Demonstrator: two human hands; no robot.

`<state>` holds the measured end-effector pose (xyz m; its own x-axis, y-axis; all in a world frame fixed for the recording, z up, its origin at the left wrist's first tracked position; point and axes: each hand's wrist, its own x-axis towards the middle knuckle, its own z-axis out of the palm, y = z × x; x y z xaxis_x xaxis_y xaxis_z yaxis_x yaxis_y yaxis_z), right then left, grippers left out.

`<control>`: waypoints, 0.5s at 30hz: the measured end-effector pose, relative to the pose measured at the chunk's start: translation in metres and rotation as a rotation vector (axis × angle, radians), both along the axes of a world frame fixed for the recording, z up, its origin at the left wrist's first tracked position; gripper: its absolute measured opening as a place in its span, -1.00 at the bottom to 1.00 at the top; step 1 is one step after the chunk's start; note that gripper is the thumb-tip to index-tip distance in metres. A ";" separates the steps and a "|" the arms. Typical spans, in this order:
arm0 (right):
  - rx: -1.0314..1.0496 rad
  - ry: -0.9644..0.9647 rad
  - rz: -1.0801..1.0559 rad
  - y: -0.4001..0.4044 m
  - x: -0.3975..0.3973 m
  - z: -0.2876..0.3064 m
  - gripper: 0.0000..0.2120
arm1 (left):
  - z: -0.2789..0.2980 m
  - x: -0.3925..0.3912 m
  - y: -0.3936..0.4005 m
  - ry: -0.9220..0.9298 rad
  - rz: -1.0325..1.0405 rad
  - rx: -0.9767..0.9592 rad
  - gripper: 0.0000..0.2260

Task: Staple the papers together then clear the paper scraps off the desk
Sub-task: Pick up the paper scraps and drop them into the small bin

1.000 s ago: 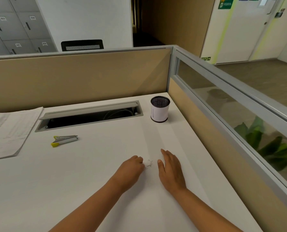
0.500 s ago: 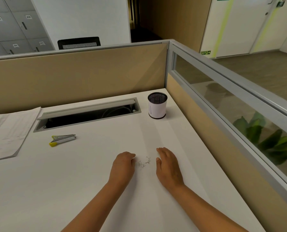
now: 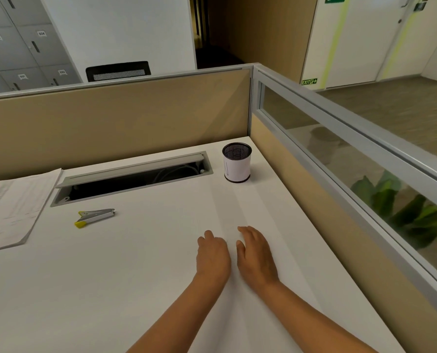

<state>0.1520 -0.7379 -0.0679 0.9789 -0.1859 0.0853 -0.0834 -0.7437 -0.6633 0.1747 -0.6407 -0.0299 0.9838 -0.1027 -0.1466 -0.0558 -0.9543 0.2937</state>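
My left hand (image 3: pixel 213 253) rests on the white desk (image 3: pixel 105 289) with its fingers curled under, knuckles up. My right hand (image 3: pixel 256 252) lies right beside it, fingers together and slightly cupped, almost touching the left. The small paper scraps are hidden in the narrow gap between the two hands. A stack of papers (image 3: pixel 11 212) lies at the desk's left edge. A silver stapler with yellow ends (image 3: pixel 95 217) lies on its side between the stack and my hands.
A mesh pen cup wrapped in white paper (image 3: pixel 237 164) stands at the back right corner. An open cable tray (image 3: pixel 133 178) runs along the back. Tan partitions close off the back, and a glass-topped partition (image 3: pixel 339 154) runs along the right.
My two hands have slid towards each other. The scraps that lay in the gap between them are now covered. The stapler and papers have not moved.
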 end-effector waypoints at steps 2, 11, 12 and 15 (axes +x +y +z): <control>0.005 0.005 -0.004 0.000 0.000 0.000 -0.62 | 0.003 0.000 -0.002 -0.006 -0.028 0.021 -0.79; 0.006 0.006 -0.009 -0.001 0.001 -0.002 -0.61 | 0.007 0.005 -0.002 -0.028 -0.105 0.039 -0.66; 0.004 0.006 -0.008 -0.001 0.001 -0.002 -0.61 | 0.006 0.005 -0.002 -0.040 -0.114 0.043 -0.66; 0.007 0.002 -0.008 -0.001 0.001 -0.003 -0.61 | 0.004 0.006 0.002 -0.076 -0.122 0.046 -0.66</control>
<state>0.1532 -0.7391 -0.0704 0.9776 -0.1939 0.0824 -0.0901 -0.7385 -0.6682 0.1807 -0.6391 -0.0263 0.9730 -0.2167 -0.0798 -0.1922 -0.9515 0.2402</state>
